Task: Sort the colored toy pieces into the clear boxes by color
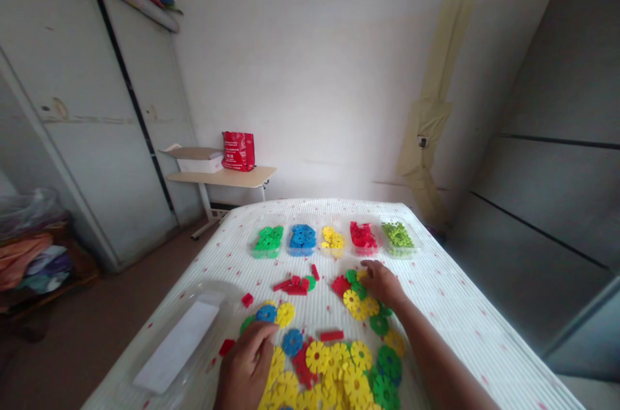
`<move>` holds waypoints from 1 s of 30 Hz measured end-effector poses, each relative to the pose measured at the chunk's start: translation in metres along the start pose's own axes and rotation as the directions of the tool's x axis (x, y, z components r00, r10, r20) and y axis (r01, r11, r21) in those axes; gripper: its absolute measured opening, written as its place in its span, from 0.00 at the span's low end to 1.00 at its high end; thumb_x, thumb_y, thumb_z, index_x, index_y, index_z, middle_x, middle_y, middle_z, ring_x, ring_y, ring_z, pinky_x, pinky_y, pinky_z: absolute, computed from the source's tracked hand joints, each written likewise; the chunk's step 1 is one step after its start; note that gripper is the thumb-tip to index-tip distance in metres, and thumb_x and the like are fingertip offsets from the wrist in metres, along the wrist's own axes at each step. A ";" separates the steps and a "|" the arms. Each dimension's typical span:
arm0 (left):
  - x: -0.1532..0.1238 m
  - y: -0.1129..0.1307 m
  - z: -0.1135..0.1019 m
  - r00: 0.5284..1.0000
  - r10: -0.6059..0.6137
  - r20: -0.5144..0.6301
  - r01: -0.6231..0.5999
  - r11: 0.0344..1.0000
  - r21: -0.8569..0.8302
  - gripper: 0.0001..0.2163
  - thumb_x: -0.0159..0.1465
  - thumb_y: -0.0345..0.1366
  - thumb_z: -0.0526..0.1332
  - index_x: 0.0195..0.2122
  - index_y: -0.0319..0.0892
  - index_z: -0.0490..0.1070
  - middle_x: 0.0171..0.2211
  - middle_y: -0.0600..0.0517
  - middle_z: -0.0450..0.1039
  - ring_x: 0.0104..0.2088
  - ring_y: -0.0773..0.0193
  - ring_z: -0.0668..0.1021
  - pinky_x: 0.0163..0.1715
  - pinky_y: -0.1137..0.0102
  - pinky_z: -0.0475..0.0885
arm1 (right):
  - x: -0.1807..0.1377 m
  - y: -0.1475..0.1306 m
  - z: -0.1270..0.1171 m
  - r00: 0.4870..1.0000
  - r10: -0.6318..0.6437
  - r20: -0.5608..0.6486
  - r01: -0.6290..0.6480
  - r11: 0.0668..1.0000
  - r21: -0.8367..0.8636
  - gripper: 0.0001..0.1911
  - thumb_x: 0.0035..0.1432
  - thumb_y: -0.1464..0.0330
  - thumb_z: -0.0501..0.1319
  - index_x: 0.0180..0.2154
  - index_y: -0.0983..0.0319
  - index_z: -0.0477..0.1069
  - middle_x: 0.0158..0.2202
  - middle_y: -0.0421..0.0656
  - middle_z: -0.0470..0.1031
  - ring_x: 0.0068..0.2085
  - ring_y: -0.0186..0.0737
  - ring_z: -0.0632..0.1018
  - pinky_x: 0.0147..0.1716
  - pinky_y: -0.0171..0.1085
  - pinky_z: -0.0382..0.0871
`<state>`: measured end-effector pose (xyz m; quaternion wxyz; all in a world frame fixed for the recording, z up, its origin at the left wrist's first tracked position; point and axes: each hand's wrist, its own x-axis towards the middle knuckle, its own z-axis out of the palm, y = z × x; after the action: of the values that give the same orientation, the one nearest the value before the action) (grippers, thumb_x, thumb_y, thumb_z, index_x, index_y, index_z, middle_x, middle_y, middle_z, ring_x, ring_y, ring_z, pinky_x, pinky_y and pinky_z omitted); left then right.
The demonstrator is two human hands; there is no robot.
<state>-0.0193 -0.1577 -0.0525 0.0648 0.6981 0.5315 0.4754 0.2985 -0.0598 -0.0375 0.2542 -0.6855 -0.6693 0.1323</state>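
Note:
A heap of flat plastic snowflake discs (339, 368), yellow, green, blue and red, lies on the white bedcover (450, 294) close to me. My left hand (247, 361) rests on the heap's left side, fingers curled over yellow discs beside a blue disc (266, 314). My right hand (382, 282) reaches further out, its fingers bent down onto a small cluster of green, red and yellow discs (356, 297). What either hand grips is hidden under the fingers. Red bar pieces (295, 285) lie loose between the hands.
Several clear trays stand in a row further back: dark green (268, 240), blue (302, 237), yellow (332, 239), red (363, 236), light green (398, 235). A clear lid with a white sheet (179, 345) lies at left. A side table (223, 176) with a red bag (238, 150) stands beyond.

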 end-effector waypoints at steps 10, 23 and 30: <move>0.000 0.000 0.001 0.999 0.032 -0.027 -0.032 0.999 0.003 0.08 0.58 0.34 0.54 0.31 0.47 0.73 0.30 0.52 0.79 0.32 0.65 0.81 0.34 0.75 0.76 | -0.023 0.012 -0.026 0.984 0.070 0.161 -0.096 0.982 0.162 0.12 0.49 0.69 0.55 0.34 0.65 0.74 0.18 0.37 0.71 0.19 0.32 0.70 0.18 0.30 0.60; -0.001 -0.004 0.004 0.996 0.081 -0.023 -0.080 0.996 0.036 0.08 0.59 0.32 0.53 0.32 0.46 0.72 0.30 0.52 0.78 0.32 0.66 0.80 0.33 0.77 0.75 | -0.037 -0.006 -0.024 0.973 0.075 0.220 -0.073 0.997 -0.018 0.06 0.35 0.77 0.60 0.22 0.62 0.68 0.23 0.40 0.72 0.27 0.37 0.73 0.24 0.32 0.58; 0.000 -0.002 0.005 0.989 0.145 -0.020 -0.144 0.989 0.035 0.08 0.59 0.29 0.53 0.31 0.45 0.71 0.29 0.53 0.77 0.32 0.67 0.80 0.33 0.77 0.74 | 0.002 -0.047 -0.045 0.977 0.079 0.198 -0.115 0.978 0.175 0.08 0.39 0.79 0.60 0.23 0.63 0.65 0.13 0.33 0.66 0.14 0.29 0.69 0.14 0.27 0.57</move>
<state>-0.0173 -0.1545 -0.0566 0.0125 0.7305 0.4882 0.4774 0.2824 -0.0672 0.0251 0.2451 -0.6751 -0.6409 0.2710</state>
